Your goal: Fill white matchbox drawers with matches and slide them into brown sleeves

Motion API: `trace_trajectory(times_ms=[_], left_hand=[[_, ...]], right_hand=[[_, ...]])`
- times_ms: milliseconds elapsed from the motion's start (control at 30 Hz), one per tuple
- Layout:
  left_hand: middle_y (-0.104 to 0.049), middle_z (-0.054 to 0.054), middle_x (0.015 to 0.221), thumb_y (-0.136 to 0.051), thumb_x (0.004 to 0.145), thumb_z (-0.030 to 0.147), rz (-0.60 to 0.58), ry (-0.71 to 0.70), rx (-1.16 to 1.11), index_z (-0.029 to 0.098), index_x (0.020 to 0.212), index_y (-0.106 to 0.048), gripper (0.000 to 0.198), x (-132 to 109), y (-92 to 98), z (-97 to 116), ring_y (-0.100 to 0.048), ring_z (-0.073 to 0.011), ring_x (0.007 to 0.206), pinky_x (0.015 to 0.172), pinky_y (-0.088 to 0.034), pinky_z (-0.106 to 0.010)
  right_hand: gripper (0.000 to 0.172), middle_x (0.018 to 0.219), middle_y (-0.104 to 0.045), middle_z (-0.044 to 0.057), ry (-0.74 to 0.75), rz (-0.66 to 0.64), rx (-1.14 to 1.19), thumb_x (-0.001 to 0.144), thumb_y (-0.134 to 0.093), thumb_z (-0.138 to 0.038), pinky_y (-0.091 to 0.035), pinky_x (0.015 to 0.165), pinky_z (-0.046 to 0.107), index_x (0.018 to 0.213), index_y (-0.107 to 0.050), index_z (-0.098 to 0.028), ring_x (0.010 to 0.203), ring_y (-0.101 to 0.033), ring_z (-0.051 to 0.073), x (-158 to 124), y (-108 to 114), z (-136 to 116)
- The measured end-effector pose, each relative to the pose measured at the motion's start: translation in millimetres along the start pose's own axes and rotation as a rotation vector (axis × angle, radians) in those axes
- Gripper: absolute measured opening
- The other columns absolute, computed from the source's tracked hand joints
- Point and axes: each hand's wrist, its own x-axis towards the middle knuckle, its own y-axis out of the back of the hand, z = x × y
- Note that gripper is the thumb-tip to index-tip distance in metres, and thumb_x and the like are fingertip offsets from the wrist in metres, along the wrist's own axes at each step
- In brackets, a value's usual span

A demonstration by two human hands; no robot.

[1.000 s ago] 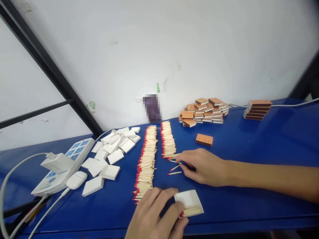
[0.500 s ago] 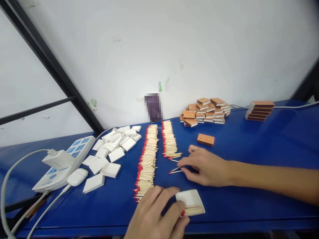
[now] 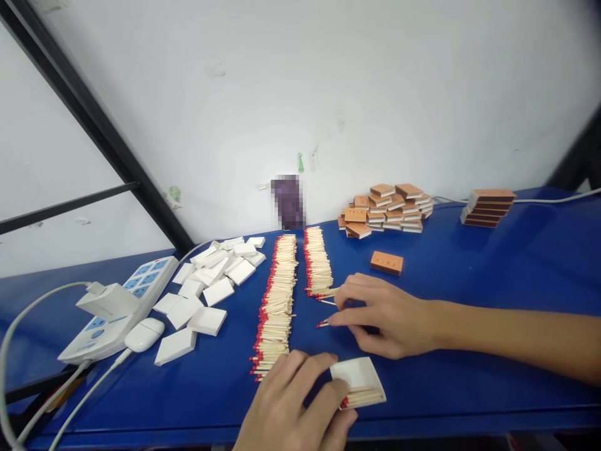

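Note:
My left hand [image 3: 293, 407] rests at the table's near edge, fingers curled on a white matchbox tray [image 3: 359, 379] partly filled with red-tipped matches. My right hand [image 3: 382, 313] lies just past it, fingers closed over a few loose matches [image 3: 323, 324] beside the shorter match row [image 3: 318, 263]. A longer row of matches [image 3: 278, 300] runs to the left of that one.
Empty white trays [image 3: 206, 288] lie scattered at the left, next to a power strip [image 3: 117, 310] with a plug, cables and a white earbud case [image 3: 143, 334]. One orange matchbox [image 3: 385, 262] lies alone; a heap of matchboxes [image 3: 387, 208] and a stack of boxes [image 3: 488, 207] stand by the wall.
My right hand's fingers have slid left over the loose matches and closed on them. My left hand has stayed on the tray.

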Motion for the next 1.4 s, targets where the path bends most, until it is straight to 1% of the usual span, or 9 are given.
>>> trace_trajectory(times_ms=[67, 133, 367, 500, 567, 667, 867, 1133, 1400], left_hand=[[-0.072, -0.007, 0.102, -0.055, 0.097, 0.022, -0.003, -0.001, -0.001, 0.02, 0.096, -0.068, 0.013, 0.2, -0.1, 0.4, -0.064, -0.0186, 0.078, 0.071, -0.057, -0.032], [-0.072, -0.007, 0.102, -0.055, 0.098, 0.022, 0.0, -0.004, 0.001, 0.02, 0.096, -0.068, 0.014, 0.4, -0.3, 0.7, -0.064, -0.0187, 0.078, 0.071, -0.057, -0.032], [-0.072, -0.006, 0.101, -0.053, 0.099, 0.022, 0.005, -0.012, -0.005, 0.02, 0.095, -0.068, 0.016, 0.2, -2.1, -0.9, -0.064, -0.0191, 0.079, 0.071, -0.057, -0.033], [-0.072, -0.006, 0.101, -0.054, 0.099, 0.022, 0.002, -0.005, -0.007, 0.02, 0.095, -0.068, 0.015, 0.7, -1.1, -0.3, -0.064, -0.0191, 0.079, 0.07, -0.057, -0.033], [-0.072, -0.006, 0.101, -0.054, 0.098, 0.021, -0.001, -0.002, -0.005, 0.02, 0.095, -0.068, 0.014, 1.1, -0.2, 0.2, -0.064, -0.0192, 0.079, 0.07, -0.057, -0.033], [-0.071, -0.006, 0.1, -0.054, 0.098, 0.021, -0.003, -0.009, -0.003, 0.02, 0.095, -0.068, 0.014, 1.6, 0.2, 0.5, -0.063, -0.0187, 0.079, 0.07, -0.056, -0.032], [-0.071, -0.005, 0.102, -0.054, 0.099, 0.022, 0.004, -0.005, -0.006, 0.02, 0.095, -0.068, 0.015, -0.3, -3.3, 1.1, -0.062, -0.0196, 0.078, 0.068, -0.056, -0.034], [-0.072, -0.005, 0.104, -0.054, 0.098, 0.022, -0.021, 0.002, -0.004, 0.02, 0.097, -0.068, 0.014, -0.2, -1.1, 1.1, -0.062, -0.021, 0.078, 0.067, -0.057, -0.036], [-0.072, -0.006, 0.103, -0.054, 0.099, 0.021, -0.008, -0.005, -0.006, 0.019, 0.096, -0.068, 0.015, 1.2, -1.8, 0.7, -0.063, -0.021, 0.079, 0.068, -0.057, -0.036]], right_hand=[[0.035, 0.107, -0.068, 0.012, 0.025, -0.025, 0.028, 0.087, -0.048, -0.011, -0.046, 0.086, 0.039, 0.115, -0.07, -0.017, 0.094, -0.058, 0.022, 0.9, 0.7, 1.2], [0.034, 0.11, -0.07, 0.012, 0.02, -0.047, 0.063, 0.088, -0.048, -0.011, -0.046, 0.092, 0.041, 0.114, -0.07, -0.016, 0.103, -0.059, 0.023, 1.4, 0.6, 2.2], [0.033, 0.111, -0.072, 0.012, 0.022, -0.086, 0.062, 0.09, -0.05, -0.013, -0.045, 0.094, 0.042, 0.117, -0.07, -0.012, 0.105, -0.059, 0.024, 1.8, 0.2, 2.3], [0.033, 0.113, -0.071, 0.012, 0.017, -0.119, 0.049, 0.093, -0.051, -0.015, -0.044, 0.095, 0.043, 0.121, -0.068, -0.013, 0.109, -0.058, 0.025, 2.5, 1.5, 1.3], [0.031, 0.112, -0.071, 0.012, 0.019, -0.125, 0.047, 0.094, -0.051, -0.016, -0.044, 0.095, 0.043, 0.119, -0.069, -0.013, 0.109, -0.058, 0.024, 2.9, 1.9, 0.8], [0.026, 0.107, -0.071, 0.011, 0.038, -0.091, 0.054, 0.093, -0.052, -0.016, -0.044, 0.094, 0.042, 0.109, -0.072, -0.013, 0.105, -0.059, 0.023, 2.9, 1.3, 0.6], [0.025, 0.105, -0.073, 0.011, 0.057, -0.009, 0.052, 0.092, -0.056, -0.015, -0.046, 0.092, 0.041, 0.111, -0.071, -0.012, 0.102, -0.06, 0.023, 1.6, -0.6, 1.3], [0.018, 0.1, -0.073, 0.01, 0.082, 0.028, 0.04, 0.091, -0.057, -0.015, -0.047, 0.088, 0.04, 0.097, -0.073, -0.013, 0.097, -0.062, 0.022, 1.9, -0.4, 1.2], [0.018, 0.096, -0.073, 0.009, 0.062, 0.058, 0.045, 0.091, -0.057, -0.014, -0.047, 0.085, 0.039, 0.1, -0.072, -0.013, 0.093, -0.062, 0.021, 2.1, -1.0, 0.8]])
